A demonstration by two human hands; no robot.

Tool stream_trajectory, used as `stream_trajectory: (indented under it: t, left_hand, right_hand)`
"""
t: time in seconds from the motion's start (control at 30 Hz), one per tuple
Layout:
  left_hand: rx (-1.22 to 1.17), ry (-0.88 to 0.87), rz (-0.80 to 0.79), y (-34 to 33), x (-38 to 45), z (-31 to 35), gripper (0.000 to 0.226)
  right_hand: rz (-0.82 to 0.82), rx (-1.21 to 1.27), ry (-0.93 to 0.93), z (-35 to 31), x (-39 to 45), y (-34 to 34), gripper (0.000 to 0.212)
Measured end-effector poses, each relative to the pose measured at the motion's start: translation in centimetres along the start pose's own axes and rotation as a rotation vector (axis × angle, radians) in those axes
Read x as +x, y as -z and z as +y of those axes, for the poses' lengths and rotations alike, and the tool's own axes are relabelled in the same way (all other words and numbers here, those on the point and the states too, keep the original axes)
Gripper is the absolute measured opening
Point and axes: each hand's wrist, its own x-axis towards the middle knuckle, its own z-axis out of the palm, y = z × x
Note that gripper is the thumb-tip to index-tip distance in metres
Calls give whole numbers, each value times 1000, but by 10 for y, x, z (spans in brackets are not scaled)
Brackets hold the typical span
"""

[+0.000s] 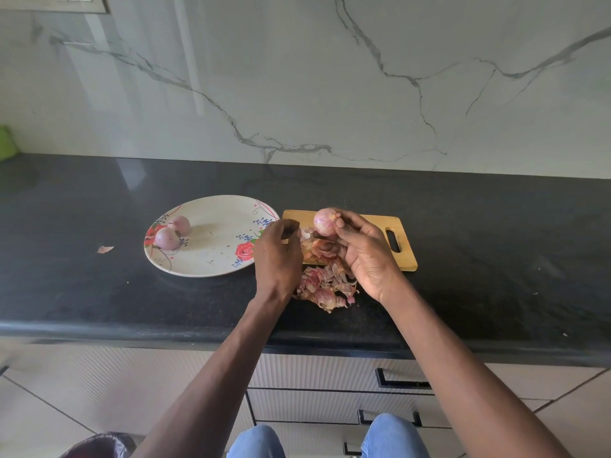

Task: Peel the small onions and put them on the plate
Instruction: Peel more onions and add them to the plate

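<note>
Two hands in view, one onion in work.
Counter (99, 292): one, dark stone; carries everything below.
Plate (205, 206): one, floral, left of centre on the counter.
Board (408, 246): one, wooden, touching or just beside the plate's right rim; cannot tell which.
Right hand (360, 249): fingers curled round an onion (324, 221), holding it up over the board's far left part.
Left hand (276, 251): fingers bent inward above the plate/board gap, thumb meeting fingertips; may be pinching a scrap of skin, cannot tell. Just beside the held onion, not touching it.
Peels (325, 289): one loose pile on the counter against the board's near edge, more on the board under the hands. One stray flake (105, 249) left of the plate.
Onions on plate (167, 238): two, peeled, touching each other at the left side.
Onion count: three visible; none unpeeled in sight.
Step, my read: finishing the third onion; looks mostly bare, bit of dry skin at the top by the right fingertips.
How to do it well: turn the onion in the right hand, pick off the leftover skin with the left, drop scraps on the pile, not the plate.
Then: set it beside the other two, gently, since round onions roll.
</note>
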Motion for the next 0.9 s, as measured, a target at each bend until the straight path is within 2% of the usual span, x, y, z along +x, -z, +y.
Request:
stream_trajectory:
  t: [0.07,0.13,0.27,0.33,0.47,0.9]
  left_hand:
    - [-3,-19,1,1,0,-1,29]
    - [-65,-36,0,2,0,-1,28]
    - [-463,174,-108,4,3,0,21]
    - [-569,225,-149,6,5,1,22]
    - [-672,302,-203,7,5,1,22]
    - [-817,361,-203,10,6,6,14]
  right_hand:
    - [-12,11,8,1,1,1,36]
    - [-29,11,18,0,0,2,36]
    - [-28,-84,48,0,-1,2,34]
    - [-37,-131,64,1,-1,3,36]
    - [-59,-221,108,4,-2,2,42]
    - [-107,-201,94,2,-4,0,43]
